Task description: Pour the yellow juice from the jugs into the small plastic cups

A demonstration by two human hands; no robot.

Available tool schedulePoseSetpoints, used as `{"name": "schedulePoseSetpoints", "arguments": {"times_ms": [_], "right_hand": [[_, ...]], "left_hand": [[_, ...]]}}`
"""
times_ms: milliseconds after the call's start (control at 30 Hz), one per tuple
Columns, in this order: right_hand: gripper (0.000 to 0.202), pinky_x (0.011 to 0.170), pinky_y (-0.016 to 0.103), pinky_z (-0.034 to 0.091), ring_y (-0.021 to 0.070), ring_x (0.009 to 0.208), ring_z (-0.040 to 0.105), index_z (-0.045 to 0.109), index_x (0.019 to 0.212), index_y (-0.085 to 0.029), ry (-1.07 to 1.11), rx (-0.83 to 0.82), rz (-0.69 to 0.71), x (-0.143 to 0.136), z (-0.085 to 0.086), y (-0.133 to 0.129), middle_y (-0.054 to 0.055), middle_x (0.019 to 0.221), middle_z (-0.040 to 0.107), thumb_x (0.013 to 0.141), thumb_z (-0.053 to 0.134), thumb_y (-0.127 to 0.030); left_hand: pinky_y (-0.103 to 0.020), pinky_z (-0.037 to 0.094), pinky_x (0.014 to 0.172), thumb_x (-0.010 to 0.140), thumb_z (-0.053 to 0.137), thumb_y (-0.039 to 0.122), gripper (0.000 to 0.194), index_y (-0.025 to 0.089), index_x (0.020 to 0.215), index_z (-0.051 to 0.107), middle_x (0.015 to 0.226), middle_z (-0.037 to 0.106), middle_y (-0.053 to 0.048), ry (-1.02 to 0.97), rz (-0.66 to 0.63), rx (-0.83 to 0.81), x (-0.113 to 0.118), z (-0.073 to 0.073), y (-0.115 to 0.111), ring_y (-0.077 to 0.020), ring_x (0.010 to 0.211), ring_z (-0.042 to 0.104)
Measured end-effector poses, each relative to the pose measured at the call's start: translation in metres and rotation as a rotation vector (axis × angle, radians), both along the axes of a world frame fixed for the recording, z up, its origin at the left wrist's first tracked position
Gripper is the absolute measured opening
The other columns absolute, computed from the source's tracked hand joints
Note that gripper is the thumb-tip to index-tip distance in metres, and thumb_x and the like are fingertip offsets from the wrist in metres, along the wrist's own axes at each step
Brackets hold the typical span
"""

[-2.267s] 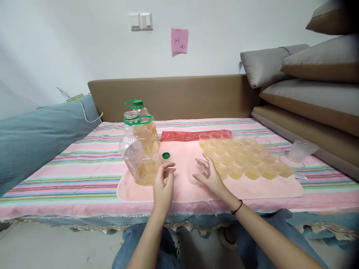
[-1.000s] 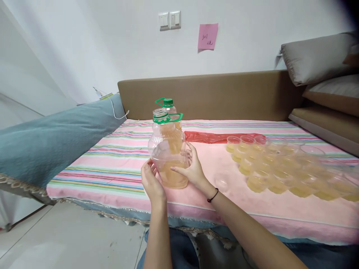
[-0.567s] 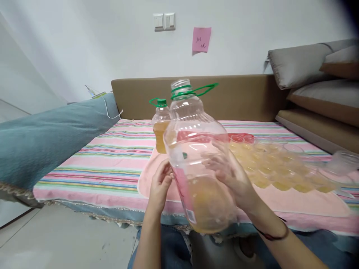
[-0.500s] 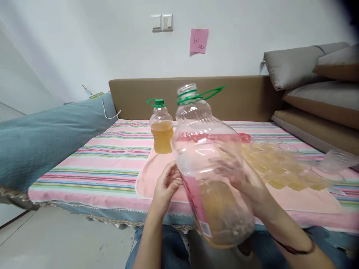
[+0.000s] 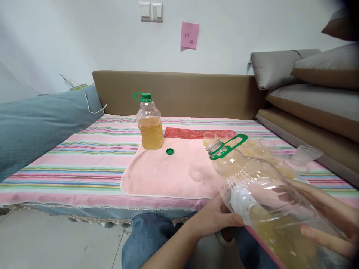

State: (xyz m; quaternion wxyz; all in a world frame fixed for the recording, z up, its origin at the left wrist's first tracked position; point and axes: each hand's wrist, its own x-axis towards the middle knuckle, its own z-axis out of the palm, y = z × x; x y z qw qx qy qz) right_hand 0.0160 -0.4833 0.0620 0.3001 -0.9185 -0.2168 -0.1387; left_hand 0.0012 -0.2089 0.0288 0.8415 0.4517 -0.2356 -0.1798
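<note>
A large clear plastic bottle (image 5: 260, 175) with a green ring handle and no cap leans toward the upper left, yellowish liquid low inside it. My left hand (image 5: 215, 216) grips it from below near the shoulder, thumb along its side. Around the far right side of the bottle, my right hand (image 5: 333, 220) holds its body, partly seen through the plastic. Behind the bottle, several clear plastic cups (image 5: 254, 149) of yellowish liquid stand on the pink cloth (image 5: 157, 175). A green cap (image 5: 169, 151) lies on that cloth.
A second bottle (image 5: 150, 130), capped green and partly filled, stands at the cloth's back left. A red plastic sheet (image 5: 185, 133) lies behind. Stacked clear cups (image 5: 305, 155) lie at the right, before piled cushions (image 5: 314, 97). The striped bedspread (image 5: 84, 160) extends left.
The bottle has swung right and tilted further, its mouth now pointing up and left. My left hand has come onto it. The green cap on the cloth has come into view.
</note>
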Motion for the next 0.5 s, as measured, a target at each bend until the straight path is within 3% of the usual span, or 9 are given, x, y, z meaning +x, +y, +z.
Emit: {"name": "schedulePoseSetpoints", "arguments": {"times_ms": [133,200,400,500], "right_hand": [[0.071,0.095,0.050,0.055,0.0323,0.129,0.053,0.036,0.144,-0.049,0.040,-0.120,-0.016,-0.002,0.010,-0.012,-0.004,0.144,0.055,0.078,0.060,-0.057],[0.071,0.093,0.051,0.057,0.0341,0.126,0.056,0.040,0.143,-0.045,0.000,-0.187,-0.060,-0.002,0.013,-0.016,-0.002,0.141,0.058,0.077,0.061,-0.060],[0.074,0.092,0.054,0.057,0.0369,0.117,0.063,0.047,0.139,-0.037,-0.070,-0.292,-0.170,0.002,0.019,-0.025,0.003,0.132,0.065,0.073,0.065,-0.064],[0.077,0.091,0.053,0.057,0.0360,0.111,0.066,0.047,0.140,-0.034,-0.096,-0.337,-0.157,0.004,0.024,-0.026,0.005,0.128,0.068,0.071,0.066,-0.064]], "left_hand": [[-0.039,0.051,0.082,0.051,0.084,0.064,0.096,0.020,0.131,0.056,0.114,0.068,-0.013,0.166,-0.058,0.000,0.007,-0.013,-0.023,-0.0316,0.104,0.065],[-0.031,0.052,0.070,0.047,0.086,0.061,0.100,0.021,0.133,0.054,0.116,0.067,-0.014,0.224,-0.043,-0.027,0.011,-0.017,-0.031,-0.0300,0.101,0.066],[-0.025,0.055,0.060,0.048,0.093,0.044,0.131,0.036,0.153,0.016,0.146,0.048,-0.017,0.315,0.018,-0.164,0.023,-0.015,-0.038,-0.0312,0.107,0.065],[-0.026,0.057,0.060,0.053,0.090,0.048,0.127,0.036,0.154,0.013,0.147,0.047,-0.019,0.306,0.016,-0.188,0.029,-0.019,-0.037,-0.0319,0.107,0.065]]}}
